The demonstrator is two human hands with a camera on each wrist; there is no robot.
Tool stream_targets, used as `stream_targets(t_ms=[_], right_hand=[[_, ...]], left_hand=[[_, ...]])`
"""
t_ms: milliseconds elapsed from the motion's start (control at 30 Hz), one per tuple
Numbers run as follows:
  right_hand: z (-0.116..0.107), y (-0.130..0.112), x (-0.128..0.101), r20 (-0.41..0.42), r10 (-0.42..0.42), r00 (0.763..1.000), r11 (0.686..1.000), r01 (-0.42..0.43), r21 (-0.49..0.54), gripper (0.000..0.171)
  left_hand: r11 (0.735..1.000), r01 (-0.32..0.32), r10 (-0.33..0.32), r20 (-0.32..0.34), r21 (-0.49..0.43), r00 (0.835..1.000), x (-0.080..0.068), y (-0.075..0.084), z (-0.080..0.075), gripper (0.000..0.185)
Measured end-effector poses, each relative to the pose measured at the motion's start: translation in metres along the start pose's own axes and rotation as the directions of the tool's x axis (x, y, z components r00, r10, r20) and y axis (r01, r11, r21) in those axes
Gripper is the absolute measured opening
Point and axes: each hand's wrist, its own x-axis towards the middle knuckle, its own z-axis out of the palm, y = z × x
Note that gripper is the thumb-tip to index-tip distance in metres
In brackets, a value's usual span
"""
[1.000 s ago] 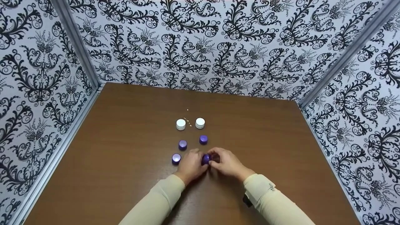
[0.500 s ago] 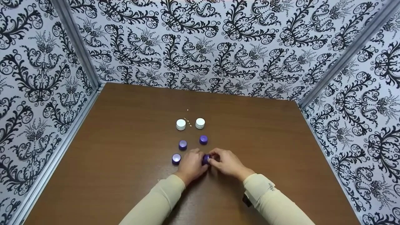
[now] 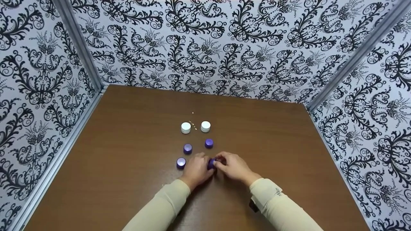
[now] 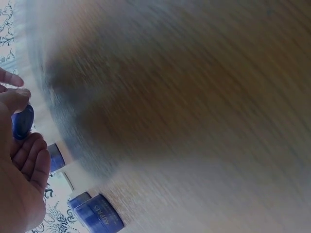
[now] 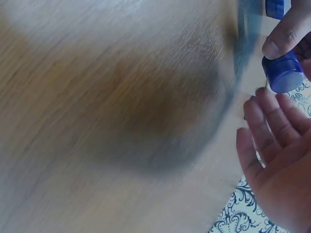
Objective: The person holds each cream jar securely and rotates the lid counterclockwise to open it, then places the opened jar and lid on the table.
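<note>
Two hands' grip [image 3: 215, 164] on purple jar [image 3: 211, 164], upright.

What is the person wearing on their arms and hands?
Both arms wear long, snug cream sleeves, the left sleeve and the right sleeve, which has small grey lettering near the cuff and a dark strap or band under the wrist. The left hand and right hand are bare: no gloves.

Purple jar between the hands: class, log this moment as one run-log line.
left hand: holds purple jar | right hand: pinches same jar | table: three purple jars, two white jars apart
</note>
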Motion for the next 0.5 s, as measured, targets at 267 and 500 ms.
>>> stream_targets(t_ms=[267,500], right_hand=[[0.0014,0.0009,0.0002,0.012,-0.029,1.0,1.0,0.029,0.006,0.021],[0.0003,-0.0001,0.0002,0.026,-0.043,0.999,0.998,0.042,0.04,0.022]], left_hand=[[0.999,0.015,-0.015,0.002,-0.033,1.0,-0.0014,0.0002,-0.0001,0.031],[0.999,0.017,-0.016,0.01,-0.03,1.0,-0.0009,0.0003,-0.0003,0.029]])
